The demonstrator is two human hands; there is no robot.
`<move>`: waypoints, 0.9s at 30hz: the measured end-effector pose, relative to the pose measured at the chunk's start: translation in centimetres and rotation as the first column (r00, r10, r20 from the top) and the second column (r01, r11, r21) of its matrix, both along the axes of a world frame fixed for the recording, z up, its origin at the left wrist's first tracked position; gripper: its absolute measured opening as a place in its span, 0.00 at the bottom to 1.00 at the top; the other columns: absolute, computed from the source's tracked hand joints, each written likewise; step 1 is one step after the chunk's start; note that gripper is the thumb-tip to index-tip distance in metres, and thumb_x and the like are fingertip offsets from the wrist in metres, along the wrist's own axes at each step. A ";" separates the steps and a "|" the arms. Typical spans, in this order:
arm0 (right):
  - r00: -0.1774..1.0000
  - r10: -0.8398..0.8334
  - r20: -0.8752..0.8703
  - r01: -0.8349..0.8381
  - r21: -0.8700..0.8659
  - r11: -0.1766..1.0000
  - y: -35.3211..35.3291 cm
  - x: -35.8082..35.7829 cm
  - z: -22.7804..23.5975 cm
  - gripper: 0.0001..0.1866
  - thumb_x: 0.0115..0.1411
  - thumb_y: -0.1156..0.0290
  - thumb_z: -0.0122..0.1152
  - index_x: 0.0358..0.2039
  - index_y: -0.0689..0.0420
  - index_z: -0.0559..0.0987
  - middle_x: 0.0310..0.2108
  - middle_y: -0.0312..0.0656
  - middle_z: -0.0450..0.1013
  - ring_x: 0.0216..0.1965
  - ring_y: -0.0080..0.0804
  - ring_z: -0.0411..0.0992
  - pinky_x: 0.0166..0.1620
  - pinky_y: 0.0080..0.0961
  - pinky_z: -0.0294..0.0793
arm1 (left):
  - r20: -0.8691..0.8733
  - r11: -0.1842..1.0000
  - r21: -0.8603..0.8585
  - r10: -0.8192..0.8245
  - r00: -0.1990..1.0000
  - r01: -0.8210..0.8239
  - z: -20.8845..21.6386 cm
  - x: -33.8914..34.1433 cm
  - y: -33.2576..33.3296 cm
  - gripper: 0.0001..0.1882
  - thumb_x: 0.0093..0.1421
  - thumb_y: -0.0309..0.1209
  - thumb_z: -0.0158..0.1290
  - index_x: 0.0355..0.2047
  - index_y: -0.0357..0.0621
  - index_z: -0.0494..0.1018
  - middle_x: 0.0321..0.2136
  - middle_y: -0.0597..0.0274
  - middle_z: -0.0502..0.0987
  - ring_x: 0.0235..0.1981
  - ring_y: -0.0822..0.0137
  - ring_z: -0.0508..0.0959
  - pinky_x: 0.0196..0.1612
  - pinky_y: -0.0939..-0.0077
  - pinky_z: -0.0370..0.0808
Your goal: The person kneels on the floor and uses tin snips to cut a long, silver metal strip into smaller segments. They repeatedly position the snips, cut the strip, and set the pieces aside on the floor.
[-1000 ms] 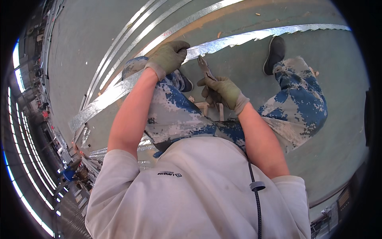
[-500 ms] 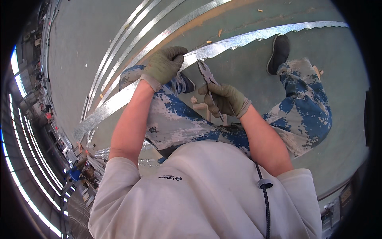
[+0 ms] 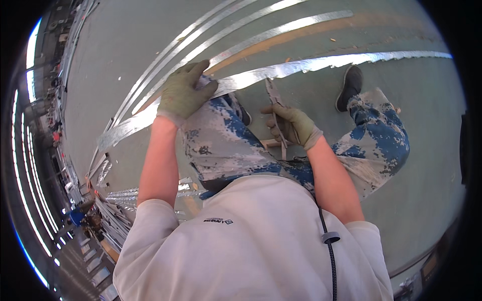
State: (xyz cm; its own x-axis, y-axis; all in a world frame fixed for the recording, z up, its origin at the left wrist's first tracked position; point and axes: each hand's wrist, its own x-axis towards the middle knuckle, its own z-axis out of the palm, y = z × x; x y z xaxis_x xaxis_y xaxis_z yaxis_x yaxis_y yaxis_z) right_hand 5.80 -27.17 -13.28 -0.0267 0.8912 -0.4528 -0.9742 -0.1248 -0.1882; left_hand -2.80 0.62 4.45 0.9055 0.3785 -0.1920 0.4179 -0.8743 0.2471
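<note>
Bright metal, one long strip, running from low left to far upper right; lower edge jagged along its right-hand stretch. It passes beneath the left hand and by the left leg, which seems to serve as a prop, though any contact is covered.

Left hand: back upward over the strip, thumb and forefinger spread wide. Looks like a steadying hold, since so long a piece would probably swing if let alone. Whether the covered fingers curl round the far edge, cannot tell.

Right hand: wrapped about the handles of the pliers, nose pointing up at the strip's lower edge. Tip at or just beside that edge; touching or apart, cannot tell. Grip sits well down the handles, likely for leverage and to hold fingers off the metal. Both hands gloved, sensible near so ragged an edge.

Left shoe and right shoe planted well apart; right leg swung outward, apparently leaving the right hand room. Wood piece between the legs, purpose unclear.

Floor: other strips lie roughly alongside one another beyond the left hand, perhaps spread to avoid tangling. Small scraps past the strip.
</note>
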 end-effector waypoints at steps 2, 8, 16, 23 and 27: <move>1.000 -0.007 0.016 0.007 -0.002 1.000 -0.1 0.0 0.3 0.23 0.76 0.55 0.53 0.60 0.60 0.76 0.34 0.36 0.77 0.30 0.27 0.76 0.29 0.27 0.76 | -0.044 0.987 0.159 -0.015 0.999 0.022 1.6 -3.4 1.8 0.34 0.59 0.47 0.65 0.63 0.44 0.75 0.57 0.46 0.79 0.55 0.51 0.80 0.57 0.57 0.76; 0.999 -0.041 -0.016 0.042 0.048 0.998 -0.2 -0.1 1.4 0.22 0.76 0.57 0.52 0.60 0.62 0.75 0.34 0.37 0.78 0.30 0.27 0.77 0.29 0.28 0.78 | -0.190 0.984 0.143 0.133 0.973 -0.106 4.6 -9.2 2.8 0.37 0.54 0.46 0.71 0.61 0.44 0.76 0.41 0.53 0.82 0.42 0.55 0.82 0.47 0.63 0.79; 0.953 -0.238 0.188 0.243 -0.004 0.970 -1.4 2.7 -0.8 0.22 0.77 0.58 0.50 0.59 0.62 0.75 0.38 0.43 0.82 0.32 0.32 0.81 0.32 0.31 0.81 | -0.189 0.962 0.268 -0.008 0.982 0.059 3.0 -2.9 -0.5 0.37 0.55 0.50 0.67 0.61 0.44 0.76 0.42 0.48 0.82 0.46 0.52 0.82 0.49 0.59 0.78; 0.915 -0.175 0.364 0.331 -0.426 0.842 -1.0 2.5 -1.3 0.19 0.74 0.60 0.59 0.57 0.58 0.76 0.40 0.45 0.81 0.32 0.35 0.81 0.33 0.35 0.84 | -0.313 0.979 0.172 -0.051 0.948 0.109 -1.3 1.3 -2.4 0.32 0.61 0.53 0.62 0.58 0.45 0.75 0.47 0.49 0.82 0.51 0.49 0.81 0.54 0.55 0.77; 0.882 0.100 0.460 0.173 -0.514 0.840 -0.3 0.5 -0.2 0.18 0.71 0.58 0.63 0.54 0.56 0.78 0.39 0.43 0.81 0.31 0.33 0.81 0.32 0.35 0.83 | -0.326 0.963 0.213 -0.092 0.941 0.167 -2.9 1.5 -2.6 0.34 0.59 0.51 0.63 0.60 0.45 0.76 0.48 0.50 0.82 0.53 0.49 0.79 0.57 0.56 0.75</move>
